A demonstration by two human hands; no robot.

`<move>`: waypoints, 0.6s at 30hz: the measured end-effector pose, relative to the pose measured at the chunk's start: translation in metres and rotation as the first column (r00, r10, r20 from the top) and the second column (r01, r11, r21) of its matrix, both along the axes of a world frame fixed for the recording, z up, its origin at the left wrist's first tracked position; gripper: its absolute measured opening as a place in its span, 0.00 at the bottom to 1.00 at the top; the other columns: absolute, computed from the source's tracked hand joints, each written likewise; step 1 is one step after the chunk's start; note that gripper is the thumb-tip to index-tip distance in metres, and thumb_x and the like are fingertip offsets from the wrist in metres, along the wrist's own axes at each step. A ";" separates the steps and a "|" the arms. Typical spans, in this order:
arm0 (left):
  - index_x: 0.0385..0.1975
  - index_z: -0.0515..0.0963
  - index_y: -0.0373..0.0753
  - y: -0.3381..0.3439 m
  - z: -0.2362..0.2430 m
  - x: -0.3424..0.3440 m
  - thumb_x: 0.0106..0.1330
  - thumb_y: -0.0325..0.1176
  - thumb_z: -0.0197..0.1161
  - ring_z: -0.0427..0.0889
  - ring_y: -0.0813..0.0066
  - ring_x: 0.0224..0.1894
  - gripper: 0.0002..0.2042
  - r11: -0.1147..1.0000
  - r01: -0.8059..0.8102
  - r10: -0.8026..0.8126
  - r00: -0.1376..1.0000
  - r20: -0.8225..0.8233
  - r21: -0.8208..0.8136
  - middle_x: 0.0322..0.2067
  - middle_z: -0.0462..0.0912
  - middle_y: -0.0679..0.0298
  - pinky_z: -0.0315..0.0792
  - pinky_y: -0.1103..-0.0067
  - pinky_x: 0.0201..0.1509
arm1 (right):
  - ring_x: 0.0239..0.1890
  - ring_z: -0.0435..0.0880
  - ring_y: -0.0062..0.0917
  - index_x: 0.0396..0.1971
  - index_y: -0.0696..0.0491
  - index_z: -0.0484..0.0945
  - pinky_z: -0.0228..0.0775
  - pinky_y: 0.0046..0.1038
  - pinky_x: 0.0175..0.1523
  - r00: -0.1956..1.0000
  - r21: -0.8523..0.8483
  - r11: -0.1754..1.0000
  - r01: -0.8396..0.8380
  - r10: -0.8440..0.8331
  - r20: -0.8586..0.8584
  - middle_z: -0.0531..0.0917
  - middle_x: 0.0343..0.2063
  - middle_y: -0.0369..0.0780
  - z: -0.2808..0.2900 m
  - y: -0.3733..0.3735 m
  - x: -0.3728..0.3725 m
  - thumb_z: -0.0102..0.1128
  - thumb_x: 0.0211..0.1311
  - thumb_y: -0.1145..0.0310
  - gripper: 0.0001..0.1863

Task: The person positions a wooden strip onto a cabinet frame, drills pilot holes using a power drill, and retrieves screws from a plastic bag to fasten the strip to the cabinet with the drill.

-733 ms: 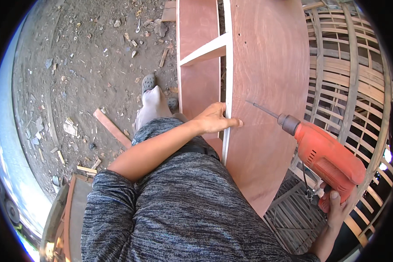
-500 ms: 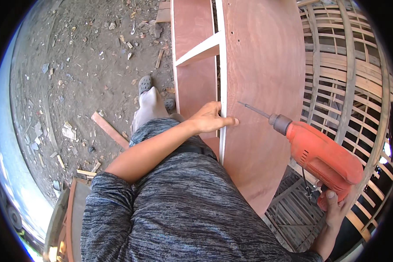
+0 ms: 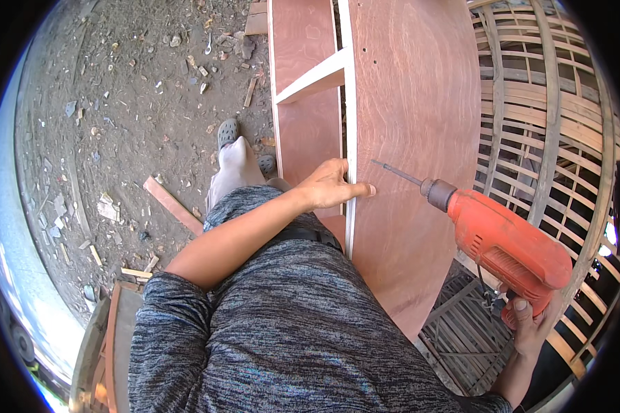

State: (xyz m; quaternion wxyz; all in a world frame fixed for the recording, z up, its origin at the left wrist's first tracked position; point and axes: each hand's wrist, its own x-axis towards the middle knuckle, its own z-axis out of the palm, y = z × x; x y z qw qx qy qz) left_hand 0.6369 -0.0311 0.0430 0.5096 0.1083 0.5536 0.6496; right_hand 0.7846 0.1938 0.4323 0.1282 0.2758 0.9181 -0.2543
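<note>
An orange power drill (image 3: 506, 237) is in my right hand (image 3: 527, 323), which is wrapped round its handle. Its long thin bit (image 3: 396, 172) points left over the reddish plywood panel (image 3: 420, 110); I cannot tell whether the tip touches the wood. My left hand (image 3: 334, 186) grips the pale front edge of this wooden cabinet frame, thumb on the panel's face and the fingers partly hidden behind the edge. Two small dark holes show in the panel farther up. A crosspiece (image 3: 317, 77) joins the panel to a second plywood board (image 3: 306, 138) on the left.
A slatted bamboo structure (image 3: 523, 131) stands close on the right, behind the drill. Dirt ground (image 3: 138, 124) with scattered scraps lies to the left. A loose plywood strip (image 3: 173, 205) rests near my leg. Boards (image 3: 120, 337) stand at the lower left.
The drill has shifted slightly left, its bit moving a little farther over the panel. My left hand keeps its place on the edge.
</note>
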 end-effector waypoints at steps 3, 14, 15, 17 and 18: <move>0.49 0.79 0.32 0.003 -0.004 0.001 0.59 0.43 0.70 0.80 0.66 0.49 0.24 1.000 0.011 -0.011 1.000 0.005 0.008 0.44 0.84 0.55 0.70 0.70 0.59 | 0.58 0.72 0.29 0.65 0.62 0.57 0.63 0.31 0.62 0.999 -0.010 1.000 0.021 -0.021 0.028 0.70 0.59 0.45 0.004 -0.003 -0.001 0.70 0.59 0.58 0.42; 0.48 0.80 0.32 -0.001 0.003 -0.003 0.59 0.43 0.69 0.81 0.66 0.48 0.23 0.999 0.019 -0.019 1.000 0.017 -0.026 0.43 0.84 0.54 0.71 0.71 0.58 | 0.66 0.67 0.38 0.60 0.62 0.69 0.58 0.37 0.69 0.990 0.074 0.994 -0.078 0.068 0.122 0.67 0.62 0.51 0.007 -0.058 -0.070 0.55 0.42 0.83 0.36; 0.48 0.80 0.32 -0.002 0.003 -0.002 0.59 0.43 0.69 0.81 0.66 0.48 0.23 1.000 0.017 -0.017 1.000 0.022 -0.023 0.43 0.84 0.54 0.71 0.71 0.58 | 0.66 0.68 0.38 0.58 0.62 0.70 0.58 0.36 0.69 0.981 0.121 0.985 -0.121 0.100 0.167 0.67 0.62 0.51 0.010 -0.057 -0.073 0.54 0.41 0.83 0.35; 0.48 0.80 0.32 -0.002 0.005 -0.002 0.58 0.44 0.70 0.81 0.65 0.48 0.24 1.000 -0.017 0.017 1.000 -0.002 0.011 0.43 0.85 0.54 0.71 0.70 0.57 | 0.65 0.68 0.38 0.57 0.63 0.72 0.58 0.36 0.68 0.968 0.163 0.972 -0.169 0.132 0.216 0.68 0.61 0.51 0.013 -0.056 -0.078 0.53 0.41 0.83 0.34; 0.48 0.80 0.32 -0.003 0.005 -0.002 0.58 0.44 0.70 0.81 0.65 0.48 0.24 1.000 -0.020 0.020 1.000 0.002 0.011 0.43 0.85 0.54 0.71 0.70 0.57 | 0.64 0.69 0.39 0.56 0.63 0.72 0.58 0.36 0.68 0.959 0.156 0.968 -0.195 0.155 0.238 0.68 0.61 0.51 0.014 -0.056 -0.080 0.53 0.41 0.82 0.33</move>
